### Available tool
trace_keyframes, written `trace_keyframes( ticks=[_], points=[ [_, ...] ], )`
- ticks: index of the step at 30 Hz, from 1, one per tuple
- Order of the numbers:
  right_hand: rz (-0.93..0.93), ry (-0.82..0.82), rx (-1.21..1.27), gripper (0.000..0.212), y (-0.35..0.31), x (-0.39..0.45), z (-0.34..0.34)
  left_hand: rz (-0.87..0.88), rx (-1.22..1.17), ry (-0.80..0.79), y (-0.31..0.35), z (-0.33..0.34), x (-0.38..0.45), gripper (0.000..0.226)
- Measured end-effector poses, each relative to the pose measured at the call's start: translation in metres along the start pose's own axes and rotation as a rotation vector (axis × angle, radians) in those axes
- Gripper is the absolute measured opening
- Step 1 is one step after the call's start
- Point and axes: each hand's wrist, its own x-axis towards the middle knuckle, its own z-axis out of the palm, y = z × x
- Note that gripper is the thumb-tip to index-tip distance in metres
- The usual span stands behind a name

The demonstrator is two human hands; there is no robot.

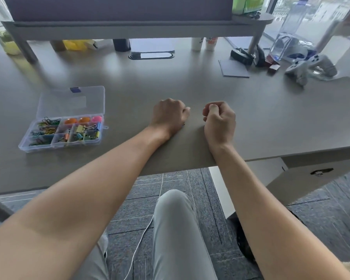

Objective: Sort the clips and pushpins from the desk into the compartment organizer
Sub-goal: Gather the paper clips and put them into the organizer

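We see two bare hands resting on the big grey desk (190, 81), close to its near edge. The left hand (168, 116) is curled into a fist, with its side down on the desk. The right hand (220, 120) is curled into a fist too, just beside the left one, but the two are not touching. We cannot see anything held in either fist. There is a tiny dark speck by the left hand, too small for us to tell what it is.

The clear plastic compartment organizer (63, 128) sits on the desk well to the left of the hands. Its clear lid (73, 101) is open and lies flat behind it. Inside, the colourful paper clips (47, 124) fill the left boxes. The round orange and pink pushpins (83, 120) are in the top right box. The colourful binder clips (83, 133) fill the boxes below them.

Far back on the right lies a white game controller (309, 66), near a flat grey pad (233, 68) and a tall clear plastic case (289, 33). Two white paper cups (203, 43) and a dark cup (121, 45) stand under the grey desk shelf (129, 27). Below the desk we see legs in light grey trousers (176, 235) and a thin white cord (143, 235) over the grey carpet.
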Motion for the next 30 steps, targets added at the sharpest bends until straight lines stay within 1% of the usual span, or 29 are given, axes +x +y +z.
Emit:
trace_keyframes(
  ticks=[3,6,7,9,11,12,14,17,18,20,23,25,27,28,30],
  points=[
    [-0.055,-0.056,-0.160,0.019,-0.001,-0.002,0.001,-0.160,-0.199,0.023,-0.007,0.000,0.008,0.053],
    [-0.179,-0.128,-0.377,0.017,-0.001,-0.004,0.006,-0.258,-0.461,0.070,-0.021,-0.002,0.018,0.057],
    [-0.216,-0.162,-0.462,0.021,-0.001,-0.006,0.009,-0.297,-0.538,0.081,-0.025,-0.002,0.020,0.057],
    [-0.258,-0.224,-0.674,0.038,0.001,-0.009,0.015,-0.395,-0.678,0.084,-0.034,-0.002,0.021,0.060],
    [-0.298,-0.239,-0.915,0.058,0.002,-0.012,0.020,-0.511,-0.809,0.074,-0.041,-0.005,0.022,0.063],
    [-0.303,-0.243,-0.982,0.064,0.001,-0.012,0.020,-0.564,-0.879,0.072,-0.044,-0.008,0.022,0.063],
    [-0.285,-0.316,-0.992,0.065,-0.002,-0.009,0.022,-0.665,-1.029,0.083,-0.047,-0.017,0.023,0.055],
    [-0.339,-0.560,-0.971,0.064,-0.007,-0.010,0.028,-0.810,-1.223,0.057,-0.051,-0.037,0.024,0.029],
    [-0.368,-0.637,-0.981,0.066,-0.009,-0.015,0.031,-0.847,-1.285,0.045,-0.054,-0.043,0.025,0.025],
    [-0.406,-0.720,-0.991,0.075,-0.011,-0.025,0.036,-0.908,-1.401,0.025,-0.061,-0.050,0.028,0.029],
    [-0.453,-0.703,-1.011,0.090,-0.010,-0.037,0.039,-0.968,-1.513,-0.002,-0.064,-0.057,0.029,0.036],
    [-0.501,-0.712,-0.994,0.083,-0.012,-0.042,0.038,-0.978,-1.538,-0.010,-0.064,-0.060,0.029,0.036],
    [-0.524,-0.693,-0.903,0.072,-0.011,-0.047,0.035,-0.977,-1.570,-0.028,-0.064,-0.064,0.027,0.036],
    [-0.520,-0.644,-0.863,0.072,-0.011,-0.049,0.034,-0.982,-1.605,-0.042,-0.064,-0.066,0.025,0.037],
    [-0.498,-0.493,-0.868,0.081,-0.011,-0.050,0.029,-0.998,-1.707,-0.097,-0.062,-0.070,0.019,0.040]
  ],
)
